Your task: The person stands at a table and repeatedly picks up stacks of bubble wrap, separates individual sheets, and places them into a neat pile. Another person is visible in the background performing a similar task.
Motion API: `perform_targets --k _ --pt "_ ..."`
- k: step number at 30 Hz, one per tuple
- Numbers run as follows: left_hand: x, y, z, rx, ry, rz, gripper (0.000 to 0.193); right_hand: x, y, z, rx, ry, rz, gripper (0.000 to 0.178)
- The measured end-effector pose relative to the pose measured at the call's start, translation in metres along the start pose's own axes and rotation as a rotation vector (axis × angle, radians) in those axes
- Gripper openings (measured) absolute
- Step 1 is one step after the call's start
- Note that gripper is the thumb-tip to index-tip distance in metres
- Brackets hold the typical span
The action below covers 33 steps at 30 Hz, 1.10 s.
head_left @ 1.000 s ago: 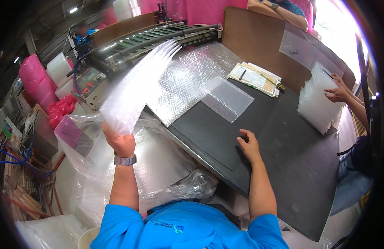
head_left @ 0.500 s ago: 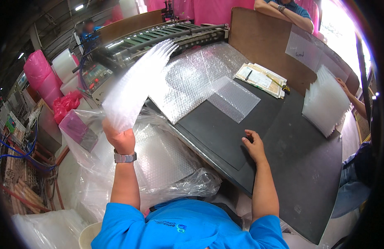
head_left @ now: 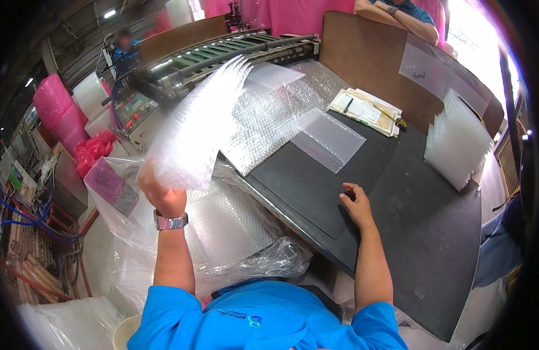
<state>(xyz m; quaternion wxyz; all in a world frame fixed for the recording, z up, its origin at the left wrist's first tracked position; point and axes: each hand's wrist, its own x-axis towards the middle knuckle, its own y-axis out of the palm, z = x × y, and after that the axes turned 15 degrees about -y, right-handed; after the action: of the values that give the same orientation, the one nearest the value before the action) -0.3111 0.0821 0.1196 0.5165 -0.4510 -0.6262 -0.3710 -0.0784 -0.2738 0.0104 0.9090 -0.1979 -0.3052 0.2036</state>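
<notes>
My left hand (head_left: pixel 162 191), with a metal watch on its wrist, is closed around the lower end of a fanned stack of clear bubble wrap sheets (head_left: pixel 196 131). The stack stands up and leans to the right, glaring white in the light. My right hand (head_left: pixel 357 205) hovers at or rests on the black tabletop (head_left: pixel 409 245), fingers apart and holding nothing; contact is hard to tell. Ahead of it lies a single bubble wrap piece (head_left: pixel 329 140). Beyond my left hand, a larger bubble wrap sheet (head_left: pixel 252 125) covers the table's far left, with a smaller clear sheet (head_left: pixel 275 77) over it.
Another bubble wrap stack (head_left: pixel 459 143) stands at the table's right, by a brown board (head_left: pixel 374 64). A clipboard (head_left: pixel 367 111) with papers, a pen and a tape measure lies farther back. A roller machine (head_left: pixel 223 61) stands behind. Below my left hand is a plastic-wrapped pile (head_left: pixel 234 227).
My left hand has shifted slightly left, and its sheets have spread and swung toward the right. A smaller clear sheet now shows behind them. The other person's hand has left the right-hand stack.
</notes>
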Motion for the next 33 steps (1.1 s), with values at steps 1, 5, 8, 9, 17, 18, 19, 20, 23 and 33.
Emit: perform_targets --k 1,5,8,9,17,18,19,20,23,33 --pt "0.0 -0.001 0.0 0.001 0.013 0.001 0.058 0.0 0.0 0.0 -0.002 -0.001 0.002 0.035" --pt "-0.001 -0.002 -0.003 -0.01 0.017 0.034 0.056 -0.001 0.0 -0.004 -0.005 0.0 0.011 0.035" --pt "-0.01 0.003 -0.001 -0.18 -0.362 0.052 0.048 0.002 0.0 0.002 -0.008 0.005 0.026 0.035" --pt "-0.007 0.004 -0.005 -0.439 -0.716 0.092 0.046 0.001 0.0 0.002 -0.005 0.007 0.026 0.034" --pt "0.004 0.009 0.004 -1.715 -1.826 0.363 0.052 0.001 0.0 0.004 0.007 0.005 0.035 0.035" --pt "0.002 0.01 0.004 -1.697 -1.826 0.356 0.054 0.001 -0.001 0.005 0.0 0.011 0.04 0.035" --pt "-0.001 0.011 0.008 -1.734 -1.822 0.371 0.055 0.0 -0.001 0.005 -0.008 0.017 0.046 0.035" --pt "-0.006 0.012 0.013 -1.772 -1.818 0.385 0.057 0.0 -0.001 0.004 -0.008 0.013 0.051 0.035" --pt "-0.006 0.011 0.01 -1.77 -1.815 0.395 0.058 0.0 -0.001 0.002 -0.012 0.002 0.056 0.035" --pt "0.0 0.007 0.0 -1.74 -1.851 0.355 0.056 0.001 0.001 0.0 -0.015 0.001 0.068 0.036"
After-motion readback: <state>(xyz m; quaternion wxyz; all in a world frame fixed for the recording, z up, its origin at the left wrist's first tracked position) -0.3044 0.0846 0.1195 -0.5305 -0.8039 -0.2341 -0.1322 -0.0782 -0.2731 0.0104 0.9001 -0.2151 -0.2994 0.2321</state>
